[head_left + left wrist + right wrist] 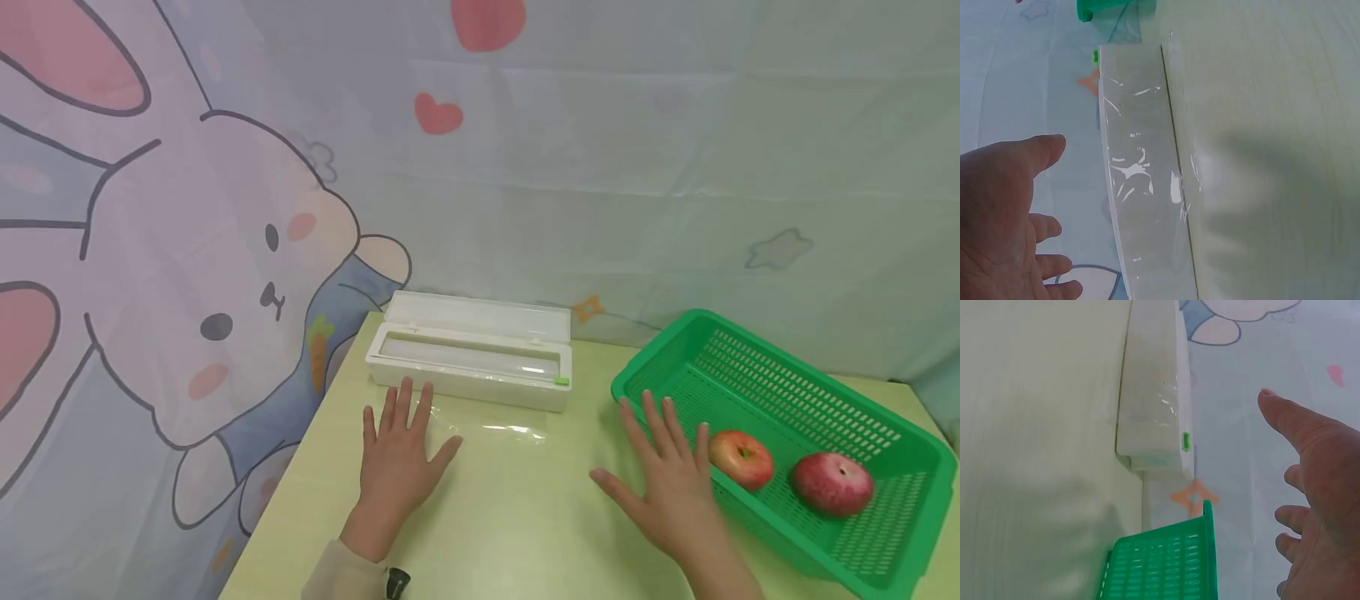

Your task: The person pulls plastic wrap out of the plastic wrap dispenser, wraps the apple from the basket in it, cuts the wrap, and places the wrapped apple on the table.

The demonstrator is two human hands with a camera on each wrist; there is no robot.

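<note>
A white cling film dispenser lies along the back of the table, its lid raised and a film roll showing inside. Clear film hangs over its front and onto the tabletop; shiny creases of it show in the left wrist view. My left hand hovers before the dispenser's left part, fingers spread and holding nothing. Over the near left side of a green basket is my right hand, also spread and holding nothing. The basket contains a red-yellow apple and a dark red round fruit.
A small green slider sits at the dispenser's right end. Behind the pale table hangs a cloth printed with a rabbit and hearts. The basket takes up the table's right side.
</note>
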